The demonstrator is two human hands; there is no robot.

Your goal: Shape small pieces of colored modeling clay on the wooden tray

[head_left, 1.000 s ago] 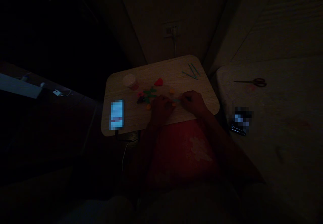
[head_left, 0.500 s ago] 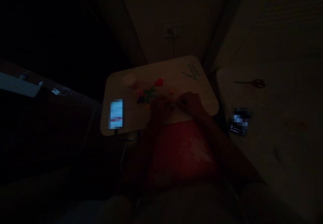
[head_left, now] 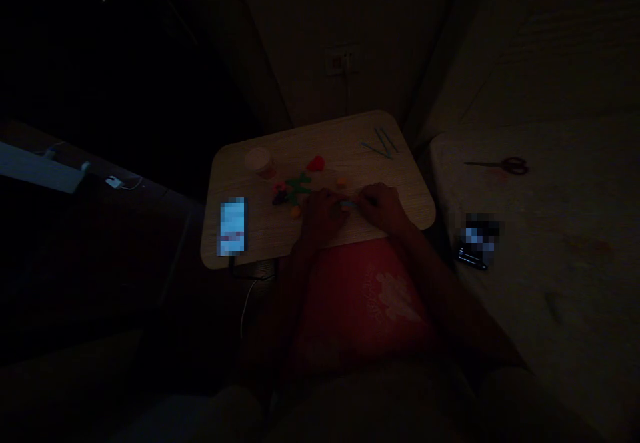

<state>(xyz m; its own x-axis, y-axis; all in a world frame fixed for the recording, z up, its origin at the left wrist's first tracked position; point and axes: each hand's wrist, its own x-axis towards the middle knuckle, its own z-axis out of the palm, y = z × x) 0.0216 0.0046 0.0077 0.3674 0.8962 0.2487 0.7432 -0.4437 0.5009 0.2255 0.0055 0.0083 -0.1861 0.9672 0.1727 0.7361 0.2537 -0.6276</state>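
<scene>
teal is the colour of the small strip [head_left: 349, 202] sitting between my two hands, low over the near side of the wood-grain table [head_left: 265, 243]. my left hand [head_left: 324, 215] is curling its fingers in and pinching the strip's left end, and my right hand [head_left: 383, 206] is gripping the other end with bent fingers. it's super dark, so the exact fingertip contact is looking pretty murky.

just beyond the hands an orange block [head_left: 341, 182] is lying on the tabletop. left of my left hand a branching green piece [head_left: 299, 182] is lying flat, with a pink piece [head_left: 279, 187] and a dark purple piece [head_left: 280, 197] bunching up beside it, plus a yellow-orange ball [head_left: 295, 212] resting nearer me. a rounded red piece [head_left: 317, 163] is sitting behind the green one, and a pale-topped cup [head_left: 259, 161] is standing off to the left of it.

four thin teal sticks [head_left: 384, 140] are lying near the far right corner, and a lit phone [head_left: 232, 226] is glowing at the near left. off the table, red-handled scissors [head_left: 514, 165] are resting on the pale surface [head_left: 550, 210] to the right, with a dark device [head_left: 475, 246] lying nearer me, its screen blurring into blocks.
</scene>
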